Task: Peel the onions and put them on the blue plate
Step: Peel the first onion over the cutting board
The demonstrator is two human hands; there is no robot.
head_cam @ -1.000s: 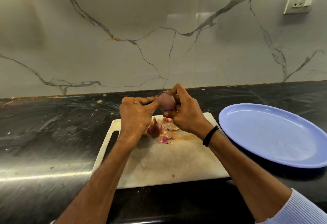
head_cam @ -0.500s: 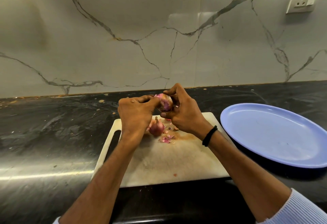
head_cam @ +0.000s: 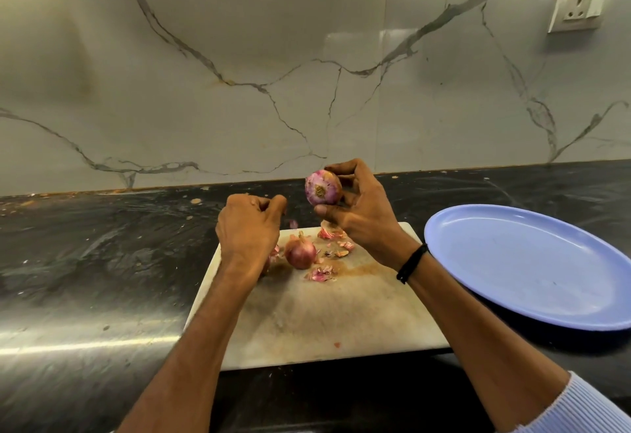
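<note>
Right hand [head_cam: 365,217] raised, clasped round the onion [head_cam: 322,188] — left hand [head_cam: 247,227] apart, lower, curled on nothing.

Far half of board [head_cam: 324,323] cluttered
Onion [head_cam: 299,253] and peels [head_cam: 322,273] sit there; near half and left worktop [head_cam: 102,261] lie open; plate [head_cam: 526,268] just right.

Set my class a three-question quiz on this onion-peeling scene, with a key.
1. True or false: an onion lies on the plate.
2. Which hand holds the raised onion? A left, B right.
3. Fill in: the second onion rests on the ____.
Key: 1 false; 2 B, the right hand; 3 board.
</note>
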